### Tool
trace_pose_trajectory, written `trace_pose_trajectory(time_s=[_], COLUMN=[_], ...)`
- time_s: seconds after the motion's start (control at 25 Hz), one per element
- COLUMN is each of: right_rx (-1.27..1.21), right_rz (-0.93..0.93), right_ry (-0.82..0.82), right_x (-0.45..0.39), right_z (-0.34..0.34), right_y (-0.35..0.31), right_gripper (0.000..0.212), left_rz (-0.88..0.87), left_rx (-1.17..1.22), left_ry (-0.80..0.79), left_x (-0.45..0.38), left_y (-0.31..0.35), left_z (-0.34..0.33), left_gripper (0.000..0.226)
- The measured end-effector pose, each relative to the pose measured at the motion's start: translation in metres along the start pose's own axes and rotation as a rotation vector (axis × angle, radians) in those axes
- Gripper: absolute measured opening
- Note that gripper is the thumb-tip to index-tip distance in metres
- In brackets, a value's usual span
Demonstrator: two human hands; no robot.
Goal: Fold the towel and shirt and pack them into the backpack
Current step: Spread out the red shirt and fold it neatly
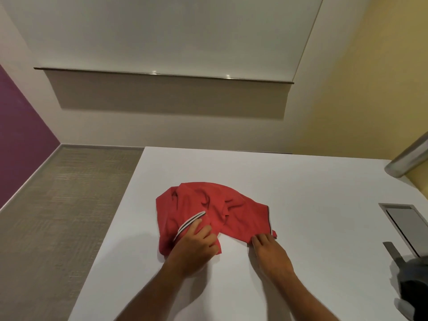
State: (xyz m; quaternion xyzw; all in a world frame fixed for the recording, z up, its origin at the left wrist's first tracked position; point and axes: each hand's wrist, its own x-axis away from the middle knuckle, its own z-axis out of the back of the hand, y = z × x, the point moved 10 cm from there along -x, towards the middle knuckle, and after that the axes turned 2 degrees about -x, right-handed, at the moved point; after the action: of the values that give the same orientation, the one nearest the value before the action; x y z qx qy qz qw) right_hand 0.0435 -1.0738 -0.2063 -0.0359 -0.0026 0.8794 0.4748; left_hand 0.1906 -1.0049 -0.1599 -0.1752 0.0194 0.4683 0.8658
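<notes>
Pinching the near hem of the red shirt [208, 212] with curled fingers, the left hand [196, 242] and right hand [268, 249] work mid-table [301, 181], bare white surface all around. A dark backpack [414, 286] sits at the right edge, contents hidden. Towel unseen.

2 bare forearms come into view from the bottom edge, each ending in a bare hand: the left hand [194, 242] and the right hand [269, 250]. No sleeve or cuff shows on either forearm up to the frame edge. No glove, ring, watch or wristband can be seen on either hand or wrist. The fingernails look short and unpainted.
</notes>
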Motion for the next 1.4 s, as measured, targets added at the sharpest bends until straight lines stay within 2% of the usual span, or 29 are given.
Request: trace_pose_trajectory(time_s=[0.12, 0.24, 0.36, 0.48, 0.6, 0.76, 0.88, 1.04, 1.12, 1.2, 1.28, 1.36, 1.4], right_rx=[0.054, 0.001, -0.058, -0.120, -0.162, -0.154, -0.158, -0.187, -0.175, -0.140, -0.071, 0.022, 0.036], right_rz=[0.006, -0.036, -0.127, -0.329, -0.481, -0.583, -0.640, -0.689, -0.681, -0.658, -0.608, -0.560, -0.568], right_ry=[-0.029, -0.051, -0.054, -0.065, 0.073, 0.200, 0.262, 0.373, 0.359, 0.273, 0.099, -0.112, -0.174], right_x=[-0.007, -0.009, -0.005, 0.000, 0.006, 0.020, 0.033, 0.053, 0.065, 0.077, 0.086, 0.095, 0.101], right_z=[-0.009, -0.004, 0.012, 0.029, 0.073, 0.124, 0.155, 0.188, 0.185, 0.166, 0.137, 0.104, 0.090], right_y=[0.002, 0.010, 0.032, 0.085, 0.135, 0.186, 0.216, 0.235, 0.233, 0.230, 0.220, 0.211, 0.209], right_gripper=[0.039, 0.038, 0.028, 0.017, 0.009, 0.023, 0.034, 0.030, 0.028, 0.025, 0.020, 0.013, 0.019], left_rz=[0.061, 0.272, 0.685, 1.085, 1.319, 1.508, 1.509, 1.560, 1.548, 1.516, 1.491, 1.413, 1.332], left_rx=[0.159, 0.409, 0.593, 0.741, 0.801, 0.856, 0.717, 0.626, 0.589, 0.578, 0.558, 0.435, 0.337], left_ry=[0.132, 0.310, 0.511, 0.699, 0.731, 0.778, 0.727, 0.626, 0.546, 0.411, 0.221, 0.009, -0.078], left_x=[0.004, 0.017, 0.040, 0.080, 0.110, 0.144, 0.155, 0.163, 0.166, 0.169, 0.172, 0.170, 0.163], left_y=[-0.019, -0.056, -0.109, -0.164, -0.205, -0.235, -0.254, -0.256, -0.247, -0.235, -0.220, -0.205, -0.196], left_z=[0.010, 0.025, 0.042, 0.042, 0.039, 0.045, 0.063, 0.077, 0.071, 0.057, 0.038, 0.026, 0.022], left_gripper=[0.017, 0.016, 0.006, 0.006, 0.011, 0.010, 0.010, 0.013, 0.012, 0.008, 0.006, 0.008, 0.011])
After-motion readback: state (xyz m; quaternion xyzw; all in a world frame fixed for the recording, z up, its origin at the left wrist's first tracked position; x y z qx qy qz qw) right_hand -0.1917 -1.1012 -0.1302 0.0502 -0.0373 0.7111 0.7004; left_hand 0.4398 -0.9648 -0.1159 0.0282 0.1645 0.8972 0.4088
